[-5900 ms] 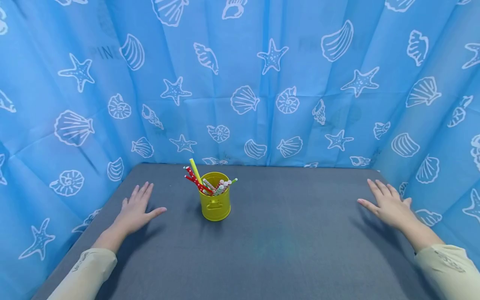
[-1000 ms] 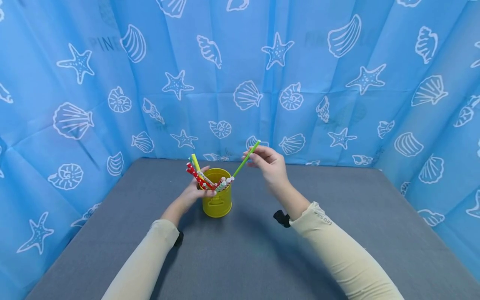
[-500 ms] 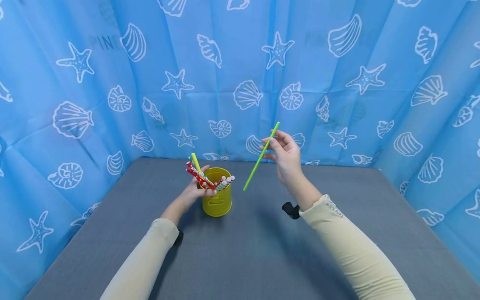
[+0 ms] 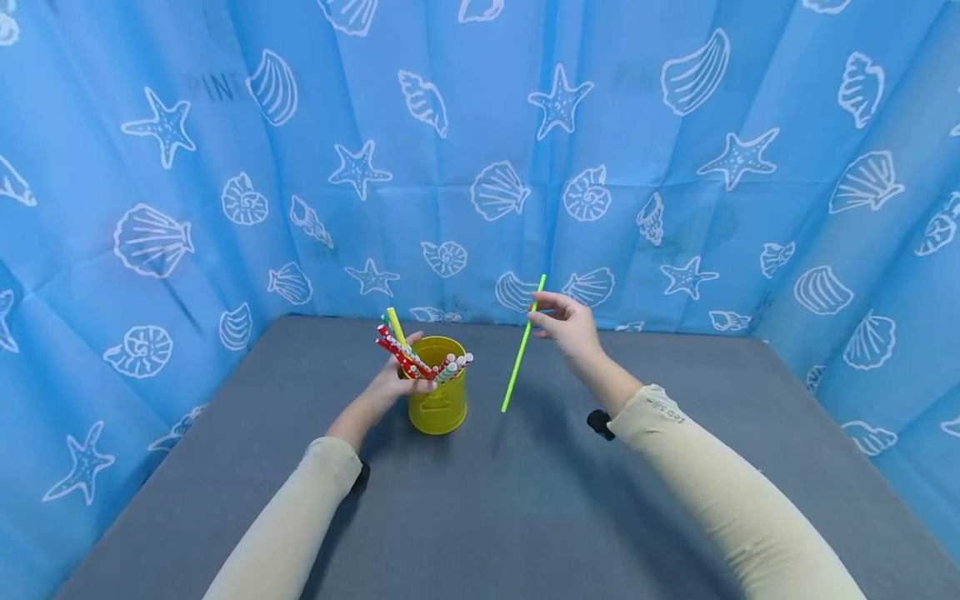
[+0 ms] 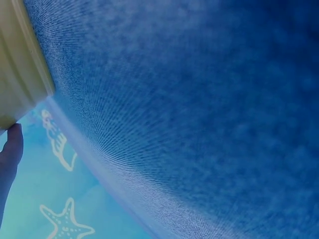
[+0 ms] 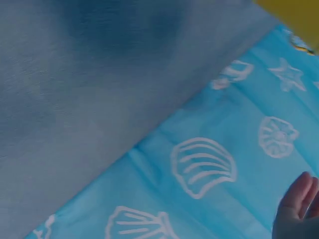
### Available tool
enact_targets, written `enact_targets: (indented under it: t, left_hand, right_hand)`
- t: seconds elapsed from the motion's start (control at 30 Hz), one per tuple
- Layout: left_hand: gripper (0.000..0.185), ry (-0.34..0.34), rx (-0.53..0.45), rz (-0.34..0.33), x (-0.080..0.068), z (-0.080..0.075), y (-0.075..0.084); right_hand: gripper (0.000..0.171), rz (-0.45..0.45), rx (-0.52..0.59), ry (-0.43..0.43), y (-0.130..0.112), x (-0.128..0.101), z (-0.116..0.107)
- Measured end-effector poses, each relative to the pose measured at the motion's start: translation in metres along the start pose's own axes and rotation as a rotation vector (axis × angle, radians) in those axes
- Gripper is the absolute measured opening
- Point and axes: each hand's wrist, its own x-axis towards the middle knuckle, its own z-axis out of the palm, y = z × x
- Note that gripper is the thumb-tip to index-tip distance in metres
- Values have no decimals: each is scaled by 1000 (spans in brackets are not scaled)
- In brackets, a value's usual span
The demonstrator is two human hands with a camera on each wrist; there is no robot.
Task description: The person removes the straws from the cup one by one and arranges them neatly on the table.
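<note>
A yellow metal bucket (image 4: 438, 416) stands upright on the table, holding several patterned paper straws (image 4: 406, 354) that lean to both sides of its rim. My left hand (image 4: 386, 388) grips the bucket's left side, thumb in front near the rim and other fingers largely hidden behind it. In the left wrist view, one finger (image 5: 13, 144) meets the bucket wall (image 5: 22, 62). Right of the bucket, my right hand (image 4: 574, 332) pinches a bright green straw (image 4: 517, 362) near its top. The straw slants, its lower end apart from the bucket. The right wrist view shows only part of the hand (image 6: 296, 214).
A grey cloth-covered table (image 4: 480, 517) lies beneath both arms. Blue curtains (image 4: 465, 100) with white shells and starfish surround its back and sides. Black wrist devices (image 4: 600, 423) sit under the sleeves.
The right hand drew the green straw up out of the bucket and moved right, then lowered it slightly with the straw more upright. The left hand stayed on the bucket.
</note>
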Motion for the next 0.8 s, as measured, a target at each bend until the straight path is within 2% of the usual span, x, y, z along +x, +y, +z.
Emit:
enact_targets:
  t: [0.17, 0.43, 0.67, 0.8]
  left_hand:
    - [90, 11, 8, -12, -2, 0, -3]
    - [89, 16, 19, -17, 0, 0, 0]
    - [88, 6, 9, 1, 1, 1, 0]
    - [89, 6, 1, 9, 0, 1, -3]
  right_hand:
    - [41, 7, -116, -89, 18, 7, -4]
    - [46, 50, -161, -161, 37, 18, -9]
    - [48, 86, -224, -229, 65, 35, -10]
    - [50, 120, -212, -258, 74, 42, -6]
